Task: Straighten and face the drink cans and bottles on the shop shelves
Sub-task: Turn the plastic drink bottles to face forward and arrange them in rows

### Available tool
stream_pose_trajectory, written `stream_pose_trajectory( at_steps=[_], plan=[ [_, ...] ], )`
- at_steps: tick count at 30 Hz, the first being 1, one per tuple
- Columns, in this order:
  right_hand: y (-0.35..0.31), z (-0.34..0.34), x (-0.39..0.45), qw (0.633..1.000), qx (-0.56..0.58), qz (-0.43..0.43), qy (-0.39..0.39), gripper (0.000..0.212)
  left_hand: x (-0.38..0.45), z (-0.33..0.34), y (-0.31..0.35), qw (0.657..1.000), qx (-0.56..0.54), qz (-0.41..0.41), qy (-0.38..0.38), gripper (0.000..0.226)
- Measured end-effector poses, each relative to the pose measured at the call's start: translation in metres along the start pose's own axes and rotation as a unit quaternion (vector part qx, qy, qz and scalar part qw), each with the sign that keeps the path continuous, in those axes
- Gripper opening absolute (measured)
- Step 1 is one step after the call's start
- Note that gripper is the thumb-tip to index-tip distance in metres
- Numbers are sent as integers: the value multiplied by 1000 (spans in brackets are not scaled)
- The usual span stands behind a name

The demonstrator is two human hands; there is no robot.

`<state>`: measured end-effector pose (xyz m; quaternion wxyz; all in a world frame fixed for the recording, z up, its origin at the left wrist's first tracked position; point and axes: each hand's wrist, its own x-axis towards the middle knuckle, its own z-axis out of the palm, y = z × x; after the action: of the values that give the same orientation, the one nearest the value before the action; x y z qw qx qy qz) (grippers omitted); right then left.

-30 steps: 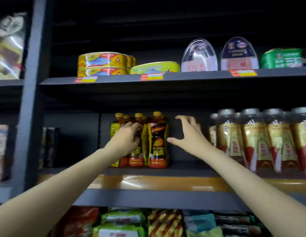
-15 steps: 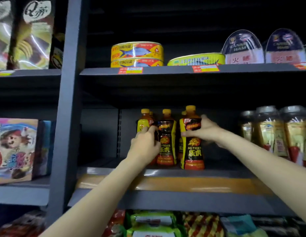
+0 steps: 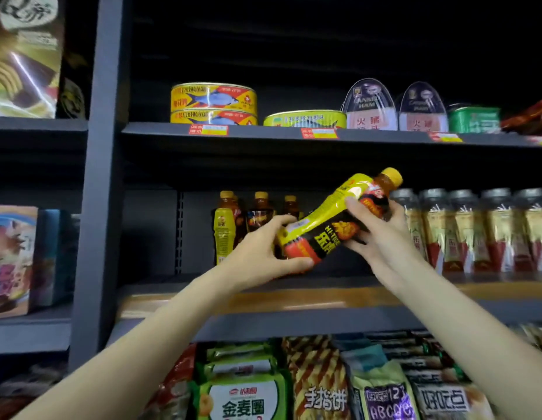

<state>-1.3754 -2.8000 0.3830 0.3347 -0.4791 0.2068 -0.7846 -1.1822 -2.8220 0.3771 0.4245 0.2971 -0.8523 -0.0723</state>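
A yellow-capped drink bottle with a yellow and black label is held in the air in front of the middle shelf, tilted with its cap up to the right. My left hand grips its bottom end. My right hand grips its upper half near the neck. Behind the hands, three more bottles of the same drink stand upright on that shelf. A row of grey-capped bottles with gold and red labels stands to the right.
The shelf above carries yellow fish tins, ham tins and a green tin. Snack packets fill the shelf below. A dark upright post separates this bay from boxes on the left.
The front bottle has been lifted off the middle shelf and tipped to the right. My left hand left the standing bottles and took the lifted bottle's base. The camera view shifted left and upward.
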Motion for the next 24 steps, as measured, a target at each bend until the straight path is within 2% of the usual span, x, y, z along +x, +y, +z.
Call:
stream_pose_trajectory(
  at_steps=[2,4,7,10,13,16,21,23,24],
  plan=[
    [-8,-1,1,997,59,42,-4,72,-2,-1,5,997,-74,-8,38,65],
    [-16,-3,3,993,66,95,-25,65,-3,-1,13,987,-121,0,103,61],
    [-27,-4,8,976,22,212,-40,64,-4,-4,27,973,-107,79,189,66],
    [-27,-3,8,959,71,272,-37,55,-6,-8,39,976,-56,154,142,76],
    [-23,-2,6,961,122,246,-5,48,-6,-6,36,979,-69,141,134,76],
    [-25,0,1,974,116,194,9,34,-8,0,35,976,-174,45,124,68],
    [-19,-1,-5,995,38,89,-8,36,-8,6,41,902,-413,-84,99,53],
    [-20,-2,-7,997,27,67,-26,40,-8,8,41,885,-444,-100,96,56],
    [-21,-2,-7,996,35,70,-35,37,-9,9,42,891,-429,-91,116,61]
  ],
)
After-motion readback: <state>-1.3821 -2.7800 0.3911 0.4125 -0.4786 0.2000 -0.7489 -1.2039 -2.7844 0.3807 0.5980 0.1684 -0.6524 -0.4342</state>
